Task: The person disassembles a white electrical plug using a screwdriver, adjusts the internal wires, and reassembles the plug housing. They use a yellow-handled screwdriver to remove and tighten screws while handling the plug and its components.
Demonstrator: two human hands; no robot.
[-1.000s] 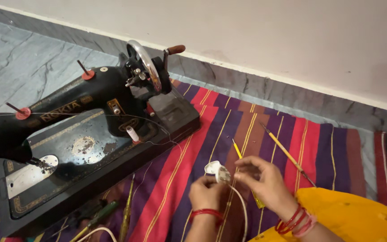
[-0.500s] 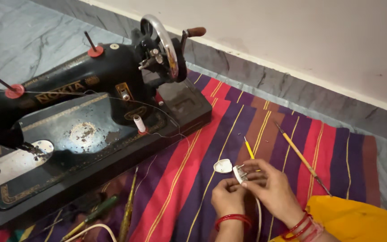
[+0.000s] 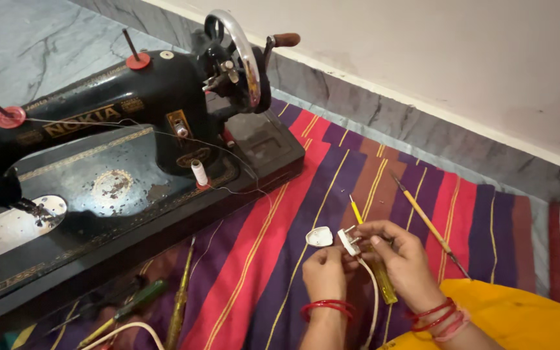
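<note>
Both hands were found over the striped cloth (image 3: 260, 259), close together at a small white plug body (image 3: 348, 241). The left hand (image 3: 324, 272) was closed about the white cord (image 3: 372, 291) just below the plug body, fingers pressed together. The right hand (image 3: 400, 256) was pinching the plug body from its far side, thumb and forefinger drawn in on it; whether a tool was held in that hand could not be told. The plug cover (image 3: 319, 236), a white shell, lay on the cloth just beside the left hand, apart from the body.

The work is judged best done with the body held steady by one hand, the cord kept slack, and small loose parts kept over the cloth.

Counted items: one black sewing machine (image 3: 111, 155) with one handwheel (image 3: 238, 52), set at the cloth's left; two red spool discs on its top; one small white bobbin (image 3: 199, 172) on its bed. One yellow-handled screwdriver (image 3: 376, 272) lay beneath the right hand, one thin yellow tool (image 3: 428, 223) to its right, and a green-handled (image 3: 134, 303) and a clear yellow screwdriver (image 3: 179, 304) near the machine's base. Red bangles were noted on both wrists.
</note>
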